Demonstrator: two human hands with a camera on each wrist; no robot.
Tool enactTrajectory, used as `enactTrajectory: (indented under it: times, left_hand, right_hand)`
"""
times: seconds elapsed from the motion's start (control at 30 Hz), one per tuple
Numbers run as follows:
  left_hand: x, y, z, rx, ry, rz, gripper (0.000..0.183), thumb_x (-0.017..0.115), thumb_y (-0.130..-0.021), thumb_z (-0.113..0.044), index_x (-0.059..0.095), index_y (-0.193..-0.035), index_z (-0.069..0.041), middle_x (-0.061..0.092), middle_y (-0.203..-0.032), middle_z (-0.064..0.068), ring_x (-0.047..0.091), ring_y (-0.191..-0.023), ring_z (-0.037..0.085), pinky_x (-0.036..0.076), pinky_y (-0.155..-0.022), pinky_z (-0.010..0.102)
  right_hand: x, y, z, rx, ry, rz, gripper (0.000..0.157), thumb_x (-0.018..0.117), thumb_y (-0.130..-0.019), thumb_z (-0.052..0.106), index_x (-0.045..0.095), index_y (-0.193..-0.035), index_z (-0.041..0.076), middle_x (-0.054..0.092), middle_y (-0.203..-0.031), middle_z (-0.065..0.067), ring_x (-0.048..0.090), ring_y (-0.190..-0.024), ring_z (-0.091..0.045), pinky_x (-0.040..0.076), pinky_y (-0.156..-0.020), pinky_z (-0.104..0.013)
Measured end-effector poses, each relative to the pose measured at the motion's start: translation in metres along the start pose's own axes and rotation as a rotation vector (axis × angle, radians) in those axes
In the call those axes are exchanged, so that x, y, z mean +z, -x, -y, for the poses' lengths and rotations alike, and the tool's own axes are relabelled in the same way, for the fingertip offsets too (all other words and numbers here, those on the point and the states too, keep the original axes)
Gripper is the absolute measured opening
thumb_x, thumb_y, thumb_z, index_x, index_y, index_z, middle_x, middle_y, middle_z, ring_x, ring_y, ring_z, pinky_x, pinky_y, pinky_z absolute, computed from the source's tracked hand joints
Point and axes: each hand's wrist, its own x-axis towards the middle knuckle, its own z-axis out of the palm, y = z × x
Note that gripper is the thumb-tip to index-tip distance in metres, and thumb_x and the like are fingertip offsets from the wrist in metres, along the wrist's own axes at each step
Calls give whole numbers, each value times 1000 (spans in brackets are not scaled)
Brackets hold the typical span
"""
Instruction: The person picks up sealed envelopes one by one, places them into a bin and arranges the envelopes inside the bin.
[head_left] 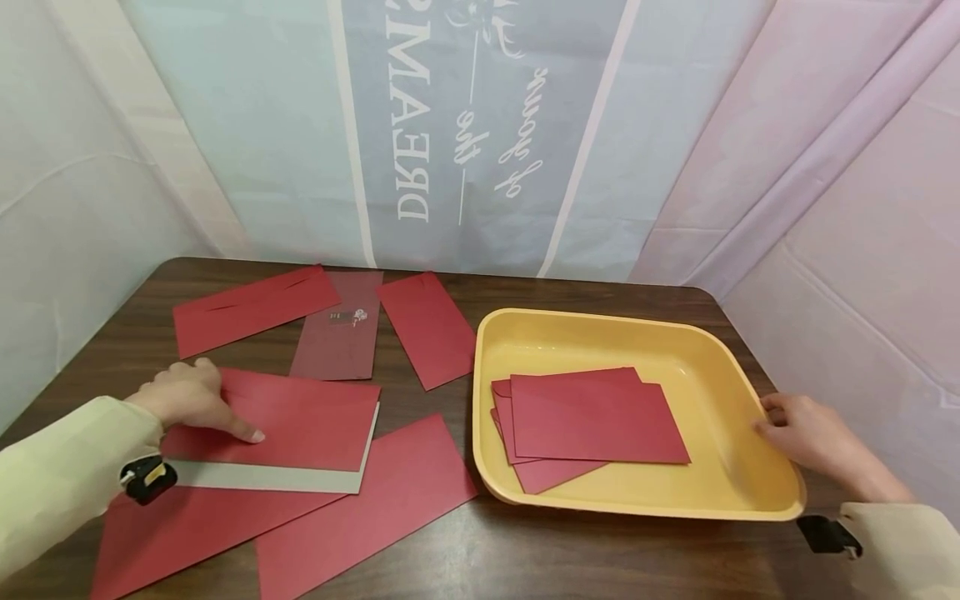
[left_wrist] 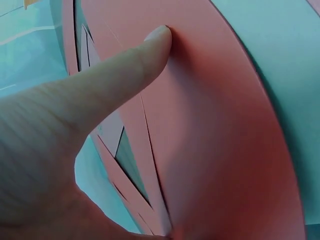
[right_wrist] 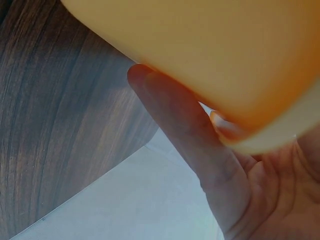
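On the left of the table my left hand point(head_left: 187, 398) holds a red envelope point(head_left: 315, 421), its thumb point(left_wrist: 157, 45) stretched flat over the top face. The other fingers lie by the envelope's far left corner, partly hidden. A pale grey-white strip point(head_left: 277, 477) shows under the envelope's near edge. My right hand point(head_left: 806, 437) grips the right rim of a yellow plastic tub point(head_left: 712, 400). In the right wrist view a finger point(right_wrist: 170, 105) lies along the tub's outer wall. Several red envelopes point(head_left: 600, 421) are stacked loosely inside the tub.
Two larger red envelopes point(head_left: 375, 508) lie at the near left, partly under the held one. Behind are a red envelope point(head_left: 255, 310), a duller one with a small printed mark point(head_left: 337, 342), and another red one point(head_left: 431, 329) beside the tub. Printed cloth point(head_left: 480, 133) hangs behind the table.
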Motion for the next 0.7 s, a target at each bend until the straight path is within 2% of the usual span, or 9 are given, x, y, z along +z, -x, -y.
enactTrajectory:
  times: [0.13, 0.2, 0.33, 0.4, 0.57, 0.63, 0.67, 0.7]
  left_hand:
    - [-1, 1, 0, -9, -16, -49, 134, 82, -50, -68, 21, -118, 31, 39, -101, 47, 46, -90, 58, 36, -74, 66]
    - [-2, 0, 1, 4, 12, -46, 130, 82, -52, -66, 20, -115, 30, 37, -101, 47, 46, -92, 59, 38, -76, 66]
    - [-7, -2, 3, 37, 79, -1, 121, 81, -60, -62, 17, -110, 28, 39, -102, 47, 47, -98, 59, 46, -78, 60]
    - [-9, -4, 4, 52, 111, 26, 122, 80, -64, -60, 14, -113, 30, 41, -104, 47, 48, -100, 57, 49, -78, 57]
    - [-12, -6, 3, 77, 204, 97, 123, 72, -76, -59, 3, -125, 30, 36, -119, 46, 41, -110, 56, 45, -87, 59]
    - [-14, -6, 2, 78, 229, 108, 112, 63, -82, -61, 9, -125, 28, 37, -117, 41, 40, -110, 53, 44, -88, 57]
    - [-14, -8, 1, 83, 240, 96, 102, 59, -86, -61, 20, -122, 26, 43, -111, 37, 45, -104, 49, 45, -85, 53]
    - [-15, -8, 0, 88, 243, 82, 96, 53, -89, -61, 23, -119, 26, 46, -105, 32, 46, -100, 45, 46, -82, 50]
  right_hand:
    - [-1, 0, 0, 9, -6, 9, 38, 63, -87, 10, 55, -106, -22, 66, -89, -32, 66, -76, -39, 52, -64, -46]
    - [-1, 0, 0, 9, -3, 9, 38, 63, -87, 10, 55, -106, -22, 66, -89, -32, 66, -77, -40, 52, -64, -46]
    - [0, -1, -1, 4, 1, 10, 38, 63, -87, 11, 55, -105, -22, 67, -89, -31, 66, -77, -40, 52, -64, -46]
    - [1, -1, -1, 0, 1, 7, 38, 63, -87, 11, 56, -105, -22, 67, -88, -31, 66, -76, -40, 52, -64, -46]
    - [1, -1, -2, -4, -3, 0, 37, 63, -86, 9, 56, -104, -22, 67, -88, -32, 66, -77, -40, 52, -65, -46]
    - [1, -2, -2, -2, -3, -1, 37, 63, -86, 9, 56, -104, -22, 67, -88, -32, 66, -77, -41, 52, -64, -46]
    - [1, -2, -2, -1, -2, -1, 37, 63, -86, 9, 56, -104, -22, 66, -88, -32, 66, -78, -41, 52, -64, -46]
    - [1, -2, -2, 0, 0, -1, 37, 63, -86, 10, 56, -104, -22, 66, -88, -32, 66, -78, -41, 52, -65, -46]
